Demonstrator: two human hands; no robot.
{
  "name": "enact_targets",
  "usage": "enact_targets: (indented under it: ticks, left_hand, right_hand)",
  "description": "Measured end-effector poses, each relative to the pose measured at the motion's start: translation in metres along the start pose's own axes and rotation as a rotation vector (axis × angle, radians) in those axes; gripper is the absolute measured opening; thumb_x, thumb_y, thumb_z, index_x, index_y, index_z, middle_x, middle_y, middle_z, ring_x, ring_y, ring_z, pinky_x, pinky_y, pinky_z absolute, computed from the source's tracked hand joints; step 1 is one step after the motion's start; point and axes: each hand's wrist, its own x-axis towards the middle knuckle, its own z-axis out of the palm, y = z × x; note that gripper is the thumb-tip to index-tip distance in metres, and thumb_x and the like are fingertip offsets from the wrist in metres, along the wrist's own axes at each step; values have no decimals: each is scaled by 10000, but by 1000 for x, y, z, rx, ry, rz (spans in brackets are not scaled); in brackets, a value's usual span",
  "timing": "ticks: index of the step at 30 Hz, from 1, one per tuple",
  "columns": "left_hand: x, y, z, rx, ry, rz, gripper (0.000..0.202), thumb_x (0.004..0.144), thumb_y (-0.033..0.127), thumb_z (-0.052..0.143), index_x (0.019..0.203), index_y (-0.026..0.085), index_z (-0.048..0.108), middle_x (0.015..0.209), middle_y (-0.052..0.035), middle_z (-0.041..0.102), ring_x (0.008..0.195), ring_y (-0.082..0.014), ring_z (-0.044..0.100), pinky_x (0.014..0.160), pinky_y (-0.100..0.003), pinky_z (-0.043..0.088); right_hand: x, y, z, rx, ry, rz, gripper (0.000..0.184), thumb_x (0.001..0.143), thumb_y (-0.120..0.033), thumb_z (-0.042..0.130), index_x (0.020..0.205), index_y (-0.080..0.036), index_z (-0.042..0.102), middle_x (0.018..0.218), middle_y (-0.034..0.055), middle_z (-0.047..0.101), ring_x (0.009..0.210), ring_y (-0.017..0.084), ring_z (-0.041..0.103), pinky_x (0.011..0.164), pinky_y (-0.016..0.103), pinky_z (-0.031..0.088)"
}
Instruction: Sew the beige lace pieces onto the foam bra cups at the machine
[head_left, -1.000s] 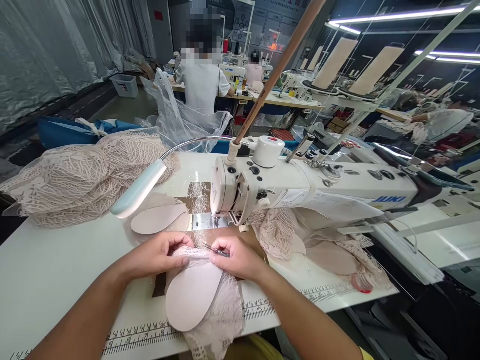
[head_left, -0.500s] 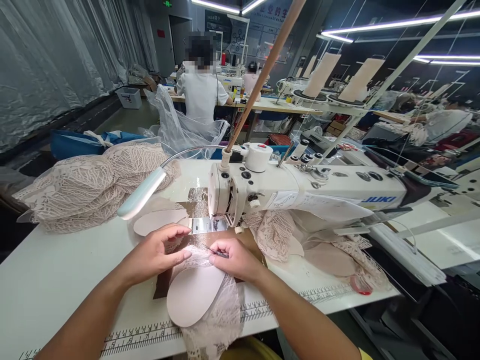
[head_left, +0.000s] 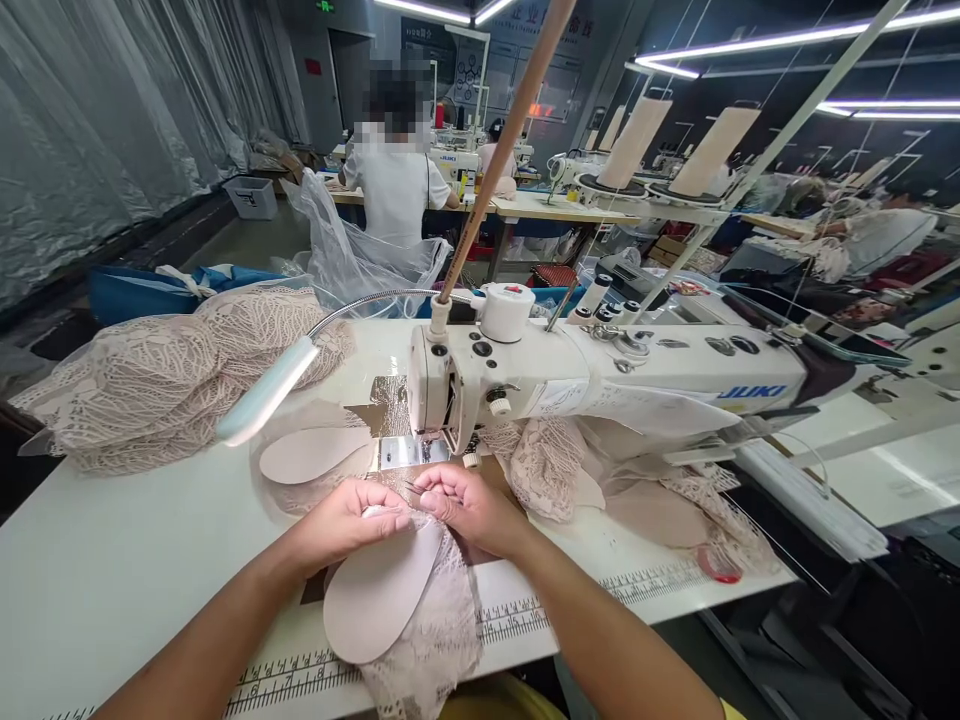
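My left hand [head_left: 352, 520] and my right hand [head_left: 457, 505] meet over a beige padded cup piece [head_left: 379, 595] backed with pale lace [head_left: 439, 635]. It lies on the white sewing table [head_left: 112, 560], just in front of the needle plate [head_left: 401, 452]. The left fingers curl down on the top edge of the piece. My right hand pinches that same edge and holds a thin dark metal tool [head_left: 412, 490] pointing left. The white sewing machine [head_left: 570, 380] stands right behind both hands.
A heap of lace pieces [head_left: 165, 375] fills the table's left rear. A gooseneck lamp [head_left: 262, 400] hangs over a loose cup piece [head_left: 311, 452]. More lace and cups [head_left: 600, 480] lie under the machine arm. Another person [head_left: 394, 170] sits ahead with their back turned.
Both hands have drawn closer together at the top edge of the cup piece. The left fingers, spread half a second ago, now curl down on it.
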Motion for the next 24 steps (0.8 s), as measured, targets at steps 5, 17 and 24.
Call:
enact_targets:
  ticks: [5, 17, 24]
  left_hand:
    - [-1, 5, 1, -31, -11, -11, 396, 757, 512, 671, 681, 127, 618, 545, 64, 317, 536, -86, 201, 512, -246, 156]
    - [1, 2, 0, -79, -44, -17, 477, 712, 524, 701, 539, 157, 451, 559, 70, 233, 546, -80, 169, 519, -262, 114]
    - [0, 5, 0, -62, -67, -16, 534, 757, 486, 684, 511, 182, 321, 541, 73, 200, 522, -71, 147, 505, -277, 98]
  right_hand:
    - [-1, 0, -4, -68, -20, 11, 239, 831, -349, 620, 1007, -193, 664, 842, 9, 640, 760, 136, 567, 683, 236, 449]
    - [-1, -14, 9, -38, -11, -1, 146, 805, -265, 649, 928, -204, 700, 888, 13, 699, 809, 158, 627, 715, 258, 468]
    - [0, -11, 5, -59, -14, -3, 135, 806, -252, 649, 917, -202, 708, 890, 19, 712, 834, 167, 647, 717, 266, 484]
